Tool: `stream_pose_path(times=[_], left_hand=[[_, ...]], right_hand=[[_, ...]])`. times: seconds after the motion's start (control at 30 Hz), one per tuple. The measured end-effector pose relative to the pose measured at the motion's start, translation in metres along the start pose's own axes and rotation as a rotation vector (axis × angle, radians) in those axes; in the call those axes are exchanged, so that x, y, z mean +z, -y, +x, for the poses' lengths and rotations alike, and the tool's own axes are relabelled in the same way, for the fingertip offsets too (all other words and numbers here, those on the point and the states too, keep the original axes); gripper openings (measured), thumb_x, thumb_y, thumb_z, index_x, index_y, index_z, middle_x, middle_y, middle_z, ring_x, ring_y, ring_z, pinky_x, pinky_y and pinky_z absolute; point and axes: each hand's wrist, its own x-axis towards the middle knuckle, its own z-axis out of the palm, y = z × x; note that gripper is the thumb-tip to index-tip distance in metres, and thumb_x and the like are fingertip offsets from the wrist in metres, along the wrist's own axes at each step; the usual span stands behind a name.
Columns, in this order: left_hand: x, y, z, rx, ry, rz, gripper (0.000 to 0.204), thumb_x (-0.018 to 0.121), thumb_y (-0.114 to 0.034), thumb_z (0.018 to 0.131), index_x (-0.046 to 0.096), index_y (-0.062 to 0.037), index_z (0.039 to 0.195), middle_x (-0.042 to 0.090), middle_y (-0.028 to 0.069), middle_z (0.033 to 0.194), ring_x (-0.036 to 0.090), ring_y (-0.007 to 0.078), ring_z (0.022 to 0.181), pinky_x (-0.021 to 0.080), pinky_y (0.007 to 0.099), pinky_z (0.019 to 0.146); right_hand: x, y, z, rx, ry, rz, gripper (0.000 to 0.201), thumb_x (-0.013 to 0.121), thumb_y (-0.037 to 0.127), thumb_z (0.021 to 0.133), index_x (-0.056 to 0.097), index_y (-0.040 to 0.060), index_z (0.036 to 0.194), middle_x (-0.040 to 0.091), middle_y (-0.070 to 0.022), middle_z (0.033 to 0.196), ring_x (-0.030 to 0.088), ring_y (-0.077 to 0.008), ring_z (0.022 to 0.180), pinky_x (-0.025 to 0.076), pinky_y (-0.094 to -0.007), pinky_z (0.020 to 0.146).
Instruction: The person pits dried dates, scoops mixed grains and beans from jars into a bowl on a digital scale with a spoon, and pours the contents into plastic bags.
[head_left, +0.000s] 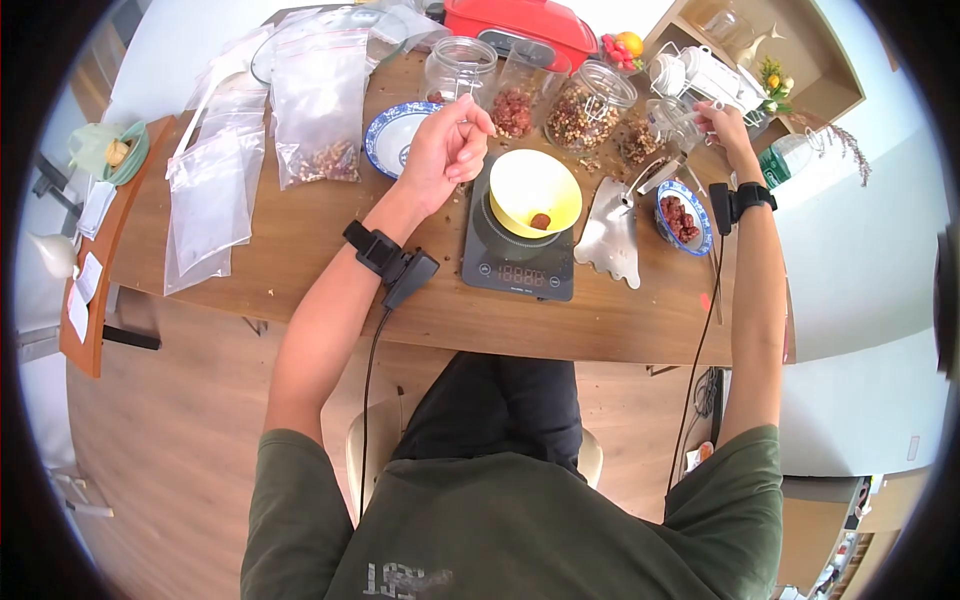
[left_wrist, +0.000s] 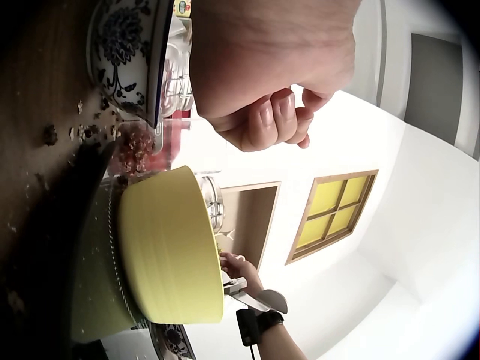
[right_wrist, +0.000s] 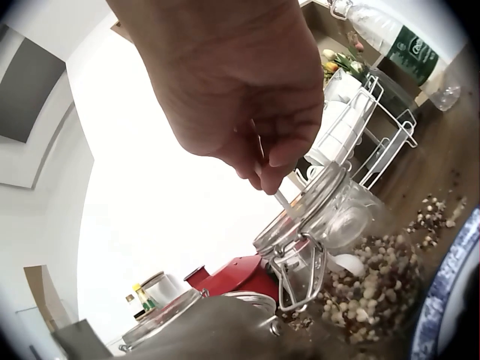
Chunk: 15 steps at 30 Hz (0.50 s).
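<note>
My right hand [head_left: 718, 122] pinches the thin handle of a white spoon [right_wrist: 347, 264]. The spoon reaches into a tilted glass clip-top jar [right_wrist: 330, 217], its bowl among mixed pale and dark grains [right_wrist: 371, 292]. My left hand [head_left: 447, 150] hovers with loosely curled fingers and no visible object in them, partly covering a blue-rimmed white dish [head_left: 388, 140]. To its right, a yellow bowl [head_left: 512, 180] stands on a black kitchen scale [head_left: 517, 270] with a lit display. One small reddish-brown piece [head_left: 541, 221] lies in the bowl.
Several glass containers, including a grain-filled jar [head_left: 590, 105], line the back before a red appliance [head_left: 520, 30]. A blue-patterned bowl [head_left: 703, 240] of dark red pieces and a scalloped metal sheet [head_left: 612, 235] are at right. Plastic bags [head_left: 318, 110] lie left.
</note>
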Motion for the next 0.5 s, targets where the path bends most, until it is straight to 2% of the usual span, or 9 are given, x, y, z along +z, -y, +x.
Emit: stream_pose_path(times=[0.3,0.37,0.5], left_hand=[[0.000,0.001,0.001,0.002,-0.001,0.006,0.037,0.036,-0.035,0.096,0.052,-0.0038,0.084,0.035,-0.0027,0.050,0.027,0.0057,0.036,0.023,0.0204,0.037],[0.000,0.001,0.001,0.012,0.011,-0.015,0.037,0.039,-0.036,0.094,0.053,-0.0033,0.083,0.037,-0.0031,0.049,0.028,0.0054,0.036,0.021,0.0205,0.037],[-0.001,0.001,0.001,0.017,0.011,-0.015,0.037,0.039,-0.036,0.095,0.053,-0.0033,0.083,0.037,-0.0031,0.049,0.028,0.0053,0.036,0.022,0.0205,0.037]], right_hand=[[-0.016,-0.012,0.001,0.149,-0.076,0.266,0.019,0.056,0.020,0.083,0.066,0.0044,0.090,0.058,0.0029,0.069,0.049,-0.0044,0.056,0.037,-0.0173,0.047],[-0.020,-0.021,0.005,0.198,-0.153,0.386,0.018,0.055,0.018,0.084,0.066,0.0045,0.090,0.057,0.0033,0.069,0.050,-0.0040,0.056,0.037,-0.0172,0.046],[-0.025,-0.032,0.010,0.215,-0.221,0.418,0.016,0.056,0.019,0.083,0.066,0.0060,0.086,0.059,0.0020,0.068,0.050,-0.0056,0.056,0.038,-0.0200,0.045]])
